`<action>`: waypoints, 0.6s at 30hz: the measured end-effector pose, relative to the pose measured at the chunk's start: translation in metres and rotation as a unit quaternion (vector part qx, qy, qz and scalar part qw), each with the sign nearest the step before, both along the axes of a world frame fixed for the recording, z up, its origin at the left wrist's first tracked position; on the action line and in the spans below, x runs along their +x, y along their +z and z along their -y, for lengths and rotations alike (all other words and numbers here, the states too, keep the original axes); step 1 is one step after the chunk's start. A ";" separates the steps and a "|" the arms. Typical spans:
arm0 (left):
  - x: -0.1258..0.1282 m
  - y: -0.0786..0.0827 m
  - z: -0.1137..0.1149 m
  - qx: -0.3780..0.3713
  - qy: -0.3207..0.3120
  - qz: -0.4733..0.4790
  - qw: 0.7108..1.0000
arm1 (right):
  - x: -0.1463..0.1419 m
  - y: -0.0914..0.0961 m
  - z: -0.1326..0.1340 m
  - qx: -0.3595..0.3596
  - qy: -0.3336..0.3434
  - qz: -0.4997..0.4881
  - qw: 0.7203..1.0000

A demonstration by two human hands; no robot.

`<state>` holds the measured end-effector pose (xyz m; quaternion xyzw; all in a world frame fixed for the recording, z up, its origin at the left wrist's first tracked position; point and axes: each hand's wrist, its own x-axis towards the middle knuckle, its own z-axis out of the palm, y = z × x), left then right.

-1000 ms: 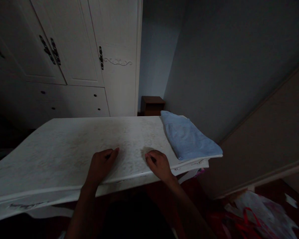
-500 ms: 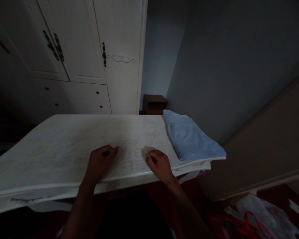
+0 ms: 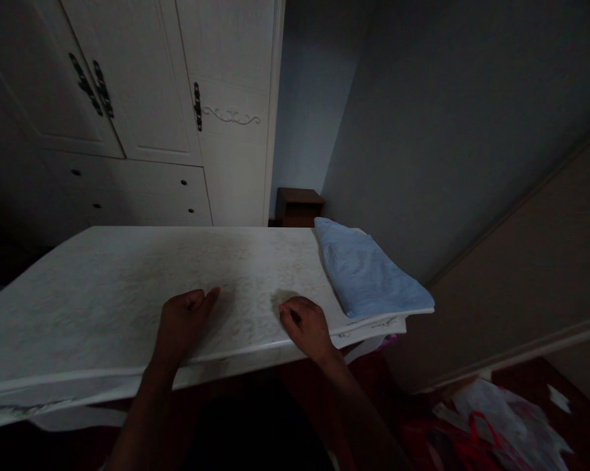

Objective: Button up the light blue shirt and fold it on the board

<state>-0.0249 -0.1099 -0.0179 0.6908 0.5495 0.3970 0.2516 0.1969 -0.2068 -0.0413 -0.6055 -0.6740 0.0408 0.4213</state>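
Note:
Over the near part of a worn white table (image 3: 128, 281), my left hand (image 3: 183, 322) is curled into a loose fist with the thumb pointing forward. Nothing shows in it. My right hand (image 3: 307, 325) is also closed, above or resting on the near edge, its fingers curled in and no object visible in them. A folded light-blue cloth (image 3: 368, 271) lies on the table's right end, a short way right of my right hand. Neither hand touches the cloth.
A white wardrobe (image 3: 236, 163) with dark handles stands behind the table. A small brown cabinet (image 3: 299, 196) sits in the corner beyond. The grey wall (image 3: 422, 131) runs along the right. Plastic bags (image 3: 511, 418) lie on the red floor at lower right.
The whole view has shifted, so the table, wardrobe and cloth appear slightly farther left. Both hands stay closed in nearly the same place over the table.

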 end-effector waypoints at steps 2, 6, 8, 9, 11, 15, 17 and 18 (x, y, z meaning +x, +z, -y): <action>0.001 0.002 0.001 -0.017 -0.006 0.001 1.000 | 0.000 0.000 0.000 0.001 -0.001 0.005 1.000; 0.001 0.005 0.004 -0.045 -0.024 0.011 0.999 | 0.000 0.000 0.000 0.005 -0.004 0.012 1.000; 0.000 0.006 0.005 -0.047 -0.040 0.015 0.998 | 0.000 0.001 0.001 0.003 -0.005 0.016 1.000; 0.000 0.006 0.005 -0.046 -0.045 0.017 0.998 | 0.000 0.001 0.001 0.001 -0.005 0.018 1.000; 0.000 0.006 0.005 -0.044 -0.050 0.023 0.997 | 0.001 0.001 0.001 -0.001 -0.005 0.018 1.000; 0.001 0.006 0.006 -0.045 -0.037 0.034 0.998 | 0.001 0.000 0.001 0.003 -0.004 0.020 1.000; 0.001 0.006 0.007 -0.049 -0.038 0.039 0.997 | 0.001 0.000 0.001 0.002 -0.006 0.025 1.000; 0.001 0.005 0.007 -0.051 -0.042 0.041 0.997 | 0.001 0.000 0.001 0.002 -0.006 0.026 1.000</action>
